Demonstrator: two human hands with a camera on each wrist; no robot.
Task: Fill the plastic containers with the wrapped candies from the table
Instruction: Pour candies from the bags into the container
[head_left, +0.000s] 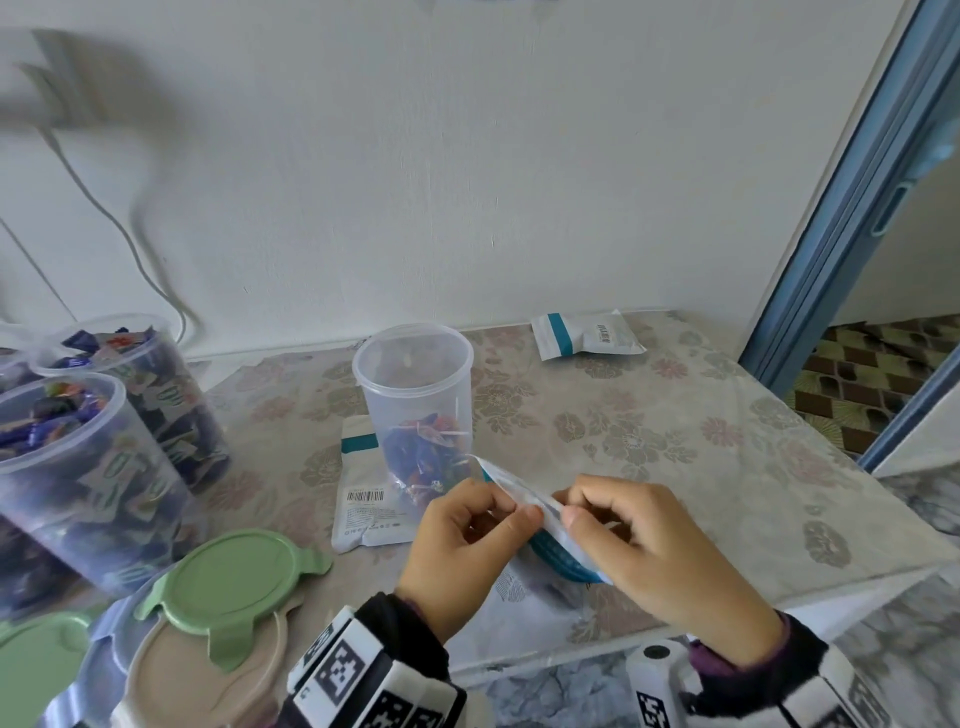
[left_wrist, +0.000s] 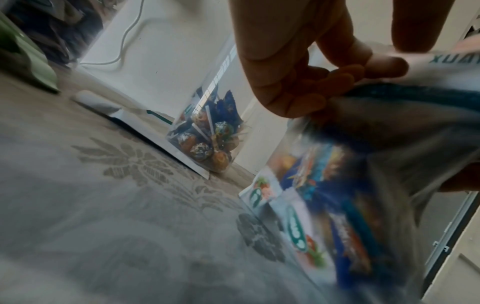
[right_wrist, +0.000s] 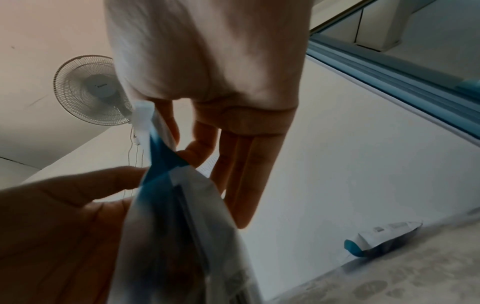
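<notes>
Both hands, left hand (head_left: 462, 540) and right hand (head_left: 660, 545), pinch the candy bag's (head_left: 540, 525) top edge above the table (head_left: 675, 415); pull the seam apart evenly beside the part-filled container (head_left: 415, 395), keeping it upright.

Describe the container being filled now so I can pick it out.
On the floral table, find the clear container at the centre, beyond both hands. Unlike the two tubs at the left, packed to the rim, it is only about a third full.

open container (head_left: 413, 364) ahead, filled containers (head_left: 93, 415) crowding left, bare tablecloth (head_left: 675, 415) right
</notes>
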